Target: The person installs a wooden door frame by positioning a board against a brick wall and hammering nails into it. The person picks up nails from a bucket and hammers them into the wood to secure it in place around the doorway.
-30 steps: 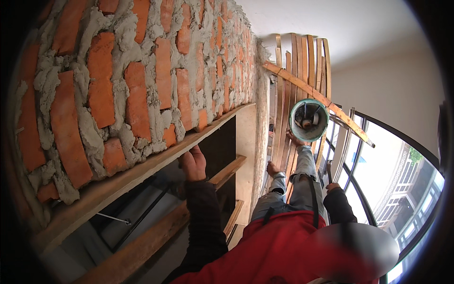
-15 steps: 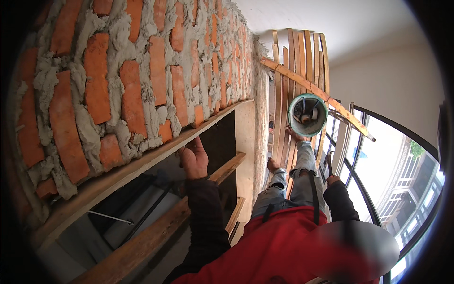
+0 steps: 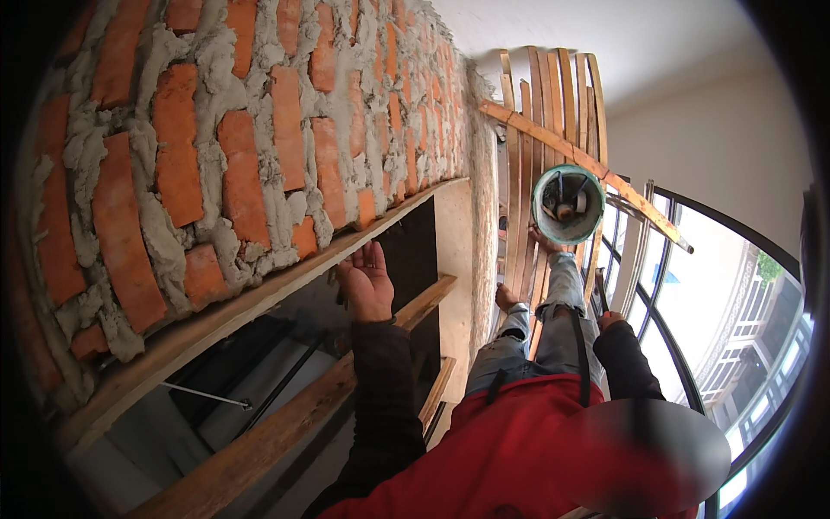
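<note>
My left hand (image 3: 369, 287) is raised palm up, fingers stretched and loosely apart, touching the wooden board (image 3: 285, 275) under the brick wall (image 3: 177, 143). Something small and dark shows beside its thumb side, too unclear to name. At my right side, my right hand (image 3: 610, 319) is closed round the handle of a hammer-like tool (image 3: 600, 291) pointing away from me; its head is hard to make out. A green-rimmed bucket (image 3: 571, 234) with tools and grey mortar residue inside stands in front of my feet.
Bare feet rest on a walkway of long wooden planks (image 3: 547, 104). A slanting timber (image 3: 635, 201) crosses it beyond the bucket. Below the board, an opening holds wooden crosspieces (image 3: 259, 437) and a dark space. Black-framed windows (image 3: 674, 342) line the right side.
My left hand has turned to show more palm and slid slightly right along the board. The right hand keeps its tool beside me. The whole view has shifted a little.
</note>
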Action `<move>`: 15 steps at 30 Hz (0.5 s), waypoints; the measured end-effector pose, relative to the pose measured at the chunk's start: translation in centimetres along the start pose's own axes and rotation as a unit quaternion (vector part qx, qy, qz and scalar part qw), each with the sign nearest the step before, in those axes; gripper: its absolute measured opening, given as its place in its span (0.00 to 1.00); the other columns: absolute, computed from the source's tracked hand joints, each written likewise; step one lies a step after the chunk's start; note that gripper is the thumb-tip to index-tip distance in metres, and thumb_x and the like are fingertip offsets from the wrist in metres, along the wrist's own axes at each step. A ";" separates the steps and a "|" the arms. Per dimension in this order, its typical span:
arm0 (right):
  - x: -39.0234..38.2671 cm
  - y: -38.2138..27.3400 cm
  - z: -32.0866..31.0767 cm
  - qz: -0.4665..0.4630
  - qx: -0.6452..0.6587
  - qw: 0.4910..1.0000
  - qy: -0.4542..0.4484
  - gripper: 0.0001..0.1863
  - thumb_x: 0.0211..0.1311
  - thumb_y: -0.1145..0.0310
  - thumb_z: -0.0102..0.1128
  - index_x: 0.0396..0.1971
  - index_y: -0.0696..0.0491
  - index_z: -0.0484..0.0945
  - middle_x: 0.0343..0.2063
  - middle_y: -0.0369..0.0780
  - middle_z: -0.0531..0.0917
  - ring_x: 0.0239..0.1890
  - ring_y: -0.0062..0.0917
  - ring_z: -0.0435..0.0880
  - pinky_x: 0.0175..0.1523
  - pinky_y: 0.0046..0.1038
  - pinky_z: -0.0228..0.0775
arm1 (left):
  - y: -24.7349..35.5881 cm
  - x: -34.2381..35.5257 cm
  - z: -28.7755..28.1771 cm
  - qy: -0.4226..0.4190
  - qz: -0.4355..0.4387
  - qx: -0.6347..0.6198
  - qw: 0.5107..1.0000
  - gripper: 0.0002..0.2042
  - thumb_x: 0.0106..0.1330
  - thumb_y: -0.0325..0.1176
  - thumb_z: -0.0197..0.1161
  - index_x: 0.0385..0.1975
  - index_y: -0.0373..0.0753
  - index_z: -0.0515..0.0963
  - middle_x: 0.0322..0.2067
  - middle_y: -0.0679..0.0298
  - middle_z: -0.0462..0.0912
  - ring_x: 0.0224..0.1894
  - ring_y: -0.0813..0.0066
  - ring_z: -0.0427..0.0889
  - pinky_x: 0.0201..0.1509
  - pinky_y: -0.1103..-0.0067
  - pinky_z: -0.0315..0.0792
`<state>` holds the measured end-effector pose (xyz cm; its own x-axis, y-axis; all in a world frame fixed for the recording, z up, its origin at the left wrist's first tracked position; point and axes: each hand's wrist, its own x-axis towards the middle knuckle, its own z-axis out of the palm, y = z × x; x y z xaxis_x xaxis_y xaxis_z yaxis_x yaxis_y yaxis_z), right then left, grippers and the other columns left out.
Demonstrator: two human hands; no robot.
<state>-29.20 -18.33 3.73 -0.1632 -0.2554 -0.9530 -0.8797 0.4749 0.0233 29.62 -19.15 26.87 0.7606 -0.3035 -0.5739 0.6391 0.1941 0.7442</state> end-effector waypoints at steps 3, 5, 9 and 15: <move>0.9 1.0 0.8 0.023 -0.023 0.999 0.023 0.21 0.51 0.60 0.67 0.42 0.57 0.84 0.34 0.48 0.87 0.41 0.40 0.87 0.48 0.40 0.78 | -4.0 -2.6 0.0 0.092 -0.008 0.095 0.991 0.25 0.72 0.56 0.58 0.51 0.36 0.74 0.41 0.66 0.81 0.45 0.71 0.81 0.61 0.70 0.77; 2.5 2.5 1.4 0.015 0.002 1.000 0.002 0.24 0.48 0.59 0.69 0.44 0.57 0.82 0.37 0.49 0.87 0.43 0.41 0.87 0.50 0.41 0.77 | -6.6 -3.7 -1.9 0.070 -0.071 0.147 0.984 0.22 0.75 0.54 0.55 0.54 0.41 0.71 0.45 0.65 0.78 0.49 0.71 0.78 0.61 0.69 0.75; 3.9 1.1 1.3 0.018 -0.040 0.999 -0.015 0.20 0.50 0.60 0.67 0.41 0.56 0.83 0.35 0.50 0.86 0.43 0.42 0.87 0.50 0.40 0.77 | -13.7 -7.4 -7.9 -0.071 -0.246 0.440 0.861 0.18 0.75 0.50 0.56 0.50 0.41 0.73 0.45 0.66 0.79 0.48 0.76 0.78 0.54 0.75 0.74; 3.8 -3.7 0.4 -0.089 0.000 0.996 0.019 0.15 0.46 0.63 0.67 0.31 0.55 0.77 0.26 0.43 0.81 0.33 0.36 0.82 0.41 0.38 0.74 | -21.0 -11.7 -14.3 -0.230 -0.274 0.582 0.731 0.19 0.74 0.44 0.60 0.51 0.33 0.77 0.39 0.65 0.84 0.41 0.79 0.81 0.47 0.80 0.75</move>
<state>-26.33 -20.68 -0.07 -0.0205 -0.3671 -0.9300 -0.8965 0.4185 -0.1454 8.92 -6.31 13.06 0.1377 -0.3711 -0.9183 0.1004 -0.9171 0.3857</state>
